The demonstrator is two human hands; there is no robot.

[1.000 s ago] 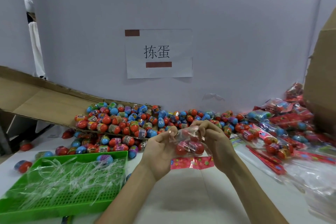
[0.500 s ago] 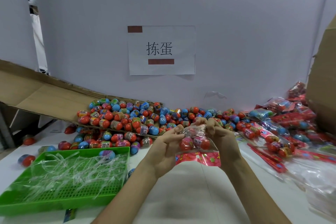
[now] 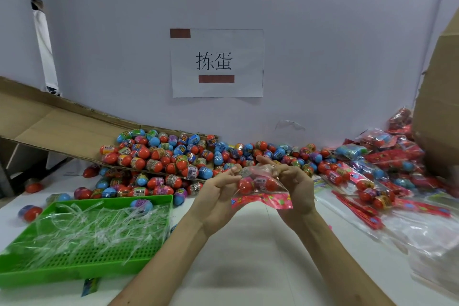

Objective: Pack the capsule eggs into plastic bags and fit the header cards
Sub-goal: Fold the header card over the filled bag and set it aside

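**Bag held in both hands over the desk**

Left hand [image 3: 218, 196] pinches the bag [image 3: 267, 176] at its upper left corner. Right hand [image 3: 295, 186] curls round the upper right side. Both grip film and nothing else.

The bag hangs between the hands, above the desk [image 3: 248, 256]. Eggs [image 3: 246, 185] sit inside, and a red card [image 3: 260, 201] runs along the lower edge.

Handling, my read:
- Film is thin, slick and limp.
- Eggs are hard and light and roll inside, so the load shifts.
- Hold by the film edges or the card, which looks stiffer. Don't squeeze the eggs.

Desk is white and smooth. Around it:
- Loose egg pile [image 3: 173, 154] behind, spilling off a cardboard flap [image 3: 62, 129].
- Green tray [image 3: 99, 266] of clear strips at left.
- Packed bags [image 3: 372, 176] heaped at right.
- Plain wall behind, with a paper sign [image 3: 216, 62].
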